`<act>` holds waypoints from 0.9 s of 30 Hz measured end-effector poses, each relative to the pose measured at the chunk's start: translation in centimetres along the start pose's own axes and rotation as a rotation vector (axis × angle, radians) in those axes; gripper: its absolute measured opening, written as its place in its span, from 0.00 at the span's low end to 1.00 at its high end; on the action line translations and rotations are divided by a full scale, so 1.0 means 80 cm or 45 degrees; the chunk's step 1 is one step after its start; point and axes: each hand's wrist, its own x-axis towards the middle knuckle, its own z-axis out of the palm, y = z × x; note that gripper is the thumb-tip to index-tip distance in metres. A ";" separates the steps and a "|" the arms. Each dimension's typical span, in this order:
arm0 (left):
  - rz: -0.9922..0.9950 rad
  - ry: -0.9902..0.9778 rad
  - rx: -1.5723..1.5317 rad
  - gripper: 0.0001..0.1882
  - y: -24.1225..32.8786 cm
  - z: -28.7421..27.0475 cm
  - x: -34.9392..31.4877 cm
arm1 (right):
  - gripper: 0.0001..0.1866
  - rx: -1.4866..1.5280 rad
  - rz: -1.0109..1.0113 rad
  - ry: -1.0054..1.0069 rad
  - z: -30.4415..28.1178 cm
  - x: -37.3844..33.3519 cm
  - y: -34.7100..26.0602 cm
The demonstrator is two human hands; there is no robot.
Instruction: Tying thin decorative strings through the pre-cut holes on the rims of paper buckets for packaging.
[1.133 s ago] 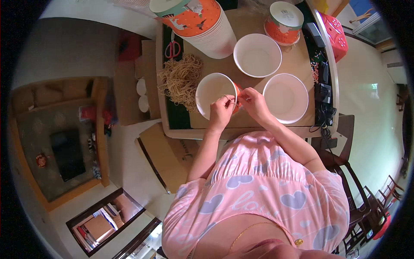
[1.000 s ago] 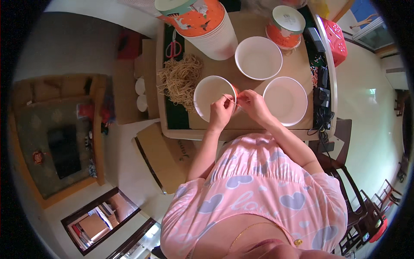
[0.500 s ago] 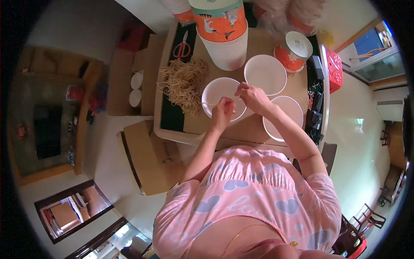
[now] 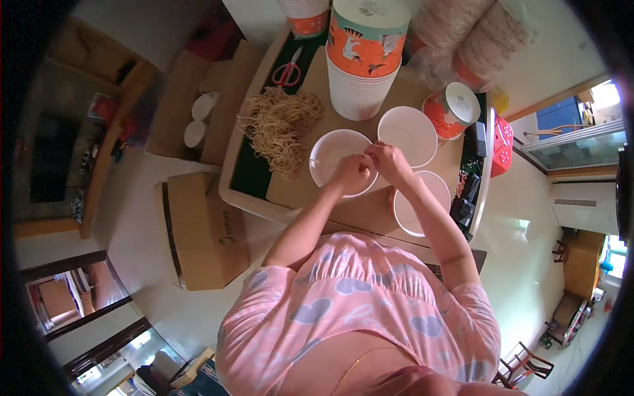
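In front of me an open white paper bucket [image 4: 330,148] stands on the cardboard-covered table. My left hand [image 4: 352,174] is over the bucket's near right part, its fingers curled closed. My right hand [image 4: 389,160] pinches at the bucket's right rim, and its fingertips meet those of the left. Whatever lies between the fingers is too small to make out. On the bucket's left side a short pale cord end [image 4: 313,160] shows. To the left lies a loose heap of beige cords [image 4: 280,129]. Two more open white buckets, a far one [image 4: 407,136] and a near one [image 4: 426,208], stand to the right.
A tall stack of buckets [image 4: 360,89] with an orange patterned one on top stands behind. Red-handled scissors [image 4: 287,74] lie beside it. An orange lidded bucket [image 4: 456,109], dark boxes [image 4: 466,210] and a red basket [image 4: 502,146] are at right; a cardboard box [image 4: 205,231] stands left on the floor.
My left hand has moved right and turned, so that both hands now meet at the bucket's right rim. The whole view has shifted and tilted slightly.
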 end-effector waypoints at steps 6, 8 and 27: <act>0.070 0.300 -0.120 0.05 0.022 -0.059 -0.036 | 0.07 0.030 0.043 -0.299 -0.007 -0.008 0.003; 0.122 0.390 -0.143 0.04 0.023 -0.067 -0.042 | 0.08 0.084 0.036 -0.431 -0.010 -0.010 -0.001; -0.188 0.431 -0.347 0.06 -0.005 -0.057 -0.061 | 0.08 0.793 0.466 -0.090 0.054 -0.055 -0.028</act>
